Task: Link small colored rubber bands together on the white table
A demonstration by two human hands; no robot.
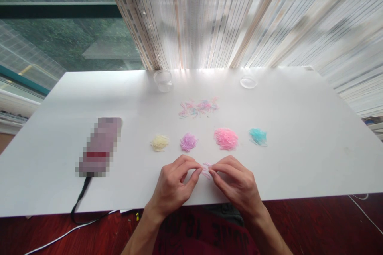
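My left hand [176,179] is closed in a pinch, thumb and forefinger tips at a few small pink-purple rubber bands [206,175]. From the other side my right hand [235,177] pinches at the same thin bands, its fingertips a short gap from the left ones. Exactly which band each hand grips is hard to make out. Just beyond the hands lie separate heaps of bands: a pale yellow pile [159,142], a purple pile [188,142], a larger pink pile [226,139] and a turquoise pile [258,136]. Farther back, a loose mixed-colour scatter [199,107] spreads out.
A white table [299,147] carries everything. Clear plastic containers [163,81] stand at its back edge, with a clear round lid or dish [248,83] to their right. A blurred-out phone-like object [101,143] with a black cable [80,197] lies at left. Curtains [203,16] hang behind.
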